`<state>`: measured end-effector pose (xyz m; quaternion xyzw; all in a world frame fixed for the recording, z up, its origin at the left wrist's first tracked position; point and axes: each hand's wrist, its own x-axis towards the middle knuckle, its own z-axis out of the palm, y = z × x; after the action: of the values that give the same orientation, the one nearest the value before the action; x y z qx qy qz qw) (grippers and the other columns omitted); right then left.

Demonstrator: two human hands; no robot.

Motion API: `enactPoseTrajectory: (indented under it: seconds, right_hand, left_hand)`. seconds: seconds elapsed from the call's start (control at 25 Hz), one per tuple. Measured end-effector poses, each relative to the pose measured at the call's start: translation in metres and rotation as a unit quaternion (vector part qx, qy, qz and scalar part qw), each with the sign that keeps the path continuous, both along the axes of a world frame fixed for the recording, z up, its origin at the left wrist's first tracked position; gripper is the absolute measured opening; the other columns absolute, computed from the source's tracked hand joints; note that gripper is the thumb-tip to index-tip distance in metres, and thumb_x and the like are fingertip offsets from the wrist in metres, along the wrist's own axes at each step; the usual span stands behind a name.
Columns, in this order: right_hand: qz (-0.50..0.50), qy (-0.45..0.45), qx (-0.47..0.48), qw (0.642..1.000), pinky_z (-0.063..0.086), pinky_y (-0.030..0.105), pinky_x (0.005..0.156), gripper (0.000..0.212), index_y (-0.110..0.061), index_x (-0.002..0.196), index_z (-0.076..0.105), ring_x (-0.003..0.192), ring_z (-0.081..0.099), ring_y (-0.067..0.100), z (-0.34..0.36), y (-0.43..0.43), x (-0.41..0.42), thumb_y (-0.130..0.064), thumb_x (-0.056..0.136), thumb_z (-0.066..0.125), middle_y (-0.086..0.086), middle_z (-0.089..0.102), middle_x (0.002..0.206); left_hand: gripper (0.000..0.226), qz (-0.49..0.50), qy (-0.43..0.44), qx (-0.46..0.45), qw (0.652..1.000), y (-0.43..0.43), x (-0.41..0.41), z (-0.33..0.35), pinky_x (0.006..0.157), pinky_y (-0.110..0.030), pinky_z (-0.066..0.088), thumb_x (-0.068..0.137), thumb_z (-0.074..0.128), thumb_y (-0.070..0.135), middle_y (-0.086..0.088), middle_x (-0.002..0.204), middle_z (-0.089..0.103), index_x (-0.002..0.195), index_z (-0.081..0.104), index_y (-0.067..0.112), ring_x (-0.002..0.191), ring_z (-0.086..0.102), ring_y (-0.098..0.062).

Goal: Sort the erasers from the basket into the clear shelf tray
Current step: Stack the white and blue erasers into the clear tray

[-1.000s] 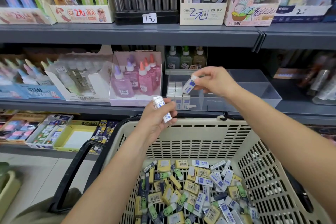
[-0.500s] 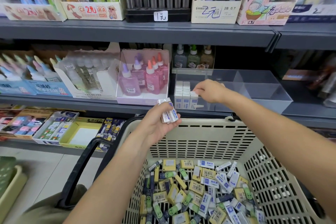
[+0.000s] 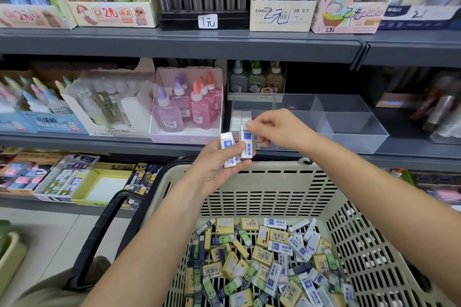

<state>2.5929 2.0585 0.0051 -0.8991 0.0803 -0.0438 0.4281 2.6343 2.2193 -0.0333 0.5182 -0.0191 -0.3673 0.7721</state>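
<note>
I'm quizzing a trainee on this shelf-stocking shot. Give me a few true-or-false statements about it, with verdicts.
1. The left hand holds blue-and-white erasers. True.
2. The right hand reaches into the basket. False: it pinches an eraser above the rim, beside the left hand.
3. The tray has an eraser row at its left end. True.
4. The basket holds only blue-and-white erasers. False: yellow erasers and green erasers lie there too.
</note>
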Motion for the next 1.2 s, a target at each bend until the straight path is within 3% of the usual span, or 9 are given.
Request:
enactPoseTrajectory:
  seconds: [0.2,0.36,0.48,0.56,0.64,0.8,1.0,1.12,1.2]
  right_hand:
    - [0.021,0.072,0.072,0.995,0.051,0.015,0.059,0.011,-0.022,0.088,0.068,0.069,0.067,0.001,0.007,-0.018,-0.002,-0.027,0.090,0.059,-0.011,0.072,0.074]
    - [-0.067,0.026,0.100,0.992,0.050,0.014,0.052,0.015,-0.018,0.080,0.062,0.066,0.069,0.004,0.017,-0.038,0.012,-0.019,0.093,0.056,0.003,0.073,0.084]
    - [-0.154,-0.055,0.003,0.987,0.049,0.018,0.059,0.014,-0.021,0.078,0.059,0.068,0.066,0.006,0.015,-0.048,0.027,-0.017,0.091,0.056,0.002,0.069,0.085]
    - [-0.166,-0.052,-0.119,0.978,0.050,0.027,0.074,0.009,-0.024,0.084,0.062,0.082,0.062,0.015,0.004,-0.049,0.036,-0.020,0.089,0.056,-0.001,0.066,0.089]
    - [-0.133,-0.014,-0.170,0.976,0.050,0.032,0.083,0.009,-0.025,0.091,0.063,0.092,0.060,0.020,-0.008,-0.044,0.044,-0.023,0.090,0.054,-0.002,0.064,0.093]
    - [-0.083,0.050,-0.198,0.975,0.050,0.036,0.085,0.008,-0.026,0.090,0.061,0.096,0.059,0.023,-0.026,-0.037,0.052,-0.024,0.091,0.053,0.001,0.067,0.097]
    - [-0.059,0.088,-0.282,0.953,0.047,0.040,0.088,0.024,-0.020,0.107,0.061,0.102,0.057,0.029,-0.030,-0.033,0.053,-0.022,0.095,0.041,0.007,0.066,0.111]
    - [-0.088,-0.004,-0.280,0.956,0.047,0.039,0.087,0.026,-0.019,0.108,0.063,0.098,0.060,0.025,-0.021,-0.026,0.041,-0.024,0.095,0.041,0.003,0.068,0.105]
    - [-0.070,-0.075,-0.202,0.974,0.047,0.029,0.076,0.021,-0.020,0.096,0.067,0.082,0.061,0.010,-0.014,-0.015,0.028,-0.029,0.093,0.049,-0.006,0.068,0.088]
  left_hand:
    - [0.016,-0.036,-0.034,0.021,0.999,-0.006,0.000,0.002,0.057,-0.024,0.055,0.088,0.059,0.003,-0.011,0.085,0.073,0.103,0.060,0.008,0.077,0.072,-0.020]
    - [0.006,0.063,-0.045,0.039,0.996,-0.007,0.005,0.001,0.054,-0.023,0.054,0.088,0.062,0.010,-0.006,0.077,0.070,0.092,0.057,0.012,0.066,0.069,-0.014]
    - [0.010,0.095,0.003,0.028,0.995,0.000,0.012,0.002,0.039,-0.019,0.042,0.091,0.053,0.009,-0.003,0.058,0.056,0.081,0.050,0.011,0.048,0.053,-0.011]
    - [0.011,0.096,0.043,0.010,0.994,0.003,0.013,0.003,0.036,-0.018,0.038,0.090,0.048,0.008,-0.003,0.053,0.054,0.079,0.046,0.009,0.045,0.051,-0.013]
    - [0.008,0.097,0.046,0.020,0.994,0.005,0.012,0.001,0.039,-0.019,0.044,0.090,0.049,0.007,-0.006,0.056,0.061,0.082,0.049,0.007,0.049,0.060,-0.015]
    - [0.003,0.093,0.021,0.021,0.995,0.008,0.013,-0.003,0.051,-0.030,0.056,0.090,0.054,0.006,-0.011,0.081,0.069,0.093,0.054,0.005,0.077,0.070,-0.019]
    - [0.011,0.090,0.006,0.015,0.996,0.002,0.014,0.000,0.059,-0.028,0.059,0.090,0.048,-0.005,-0.019,0.084,0.066,0.089,0.057,0.002,0.078,0.069,-0.023]
    - [0.012,0.084,-0.005,0.014,0.996,-0.002,0.014,-0.001,0.057,-0.025,0.057,0.090,0.049,-0.007,-0.016,0.079,0.069,0.088,0.058,0.001,0.069,0.071,-0.019]
    - [0.011,0.080,-0.014,0.011,0.997,-0.005,0.014,-0.001,0.055,-0.023,0.056,0.089,0.052,-0.006,-0.012,0.073,0.071,0.087,0.059,0.001,0.067,0.071,-0.017]
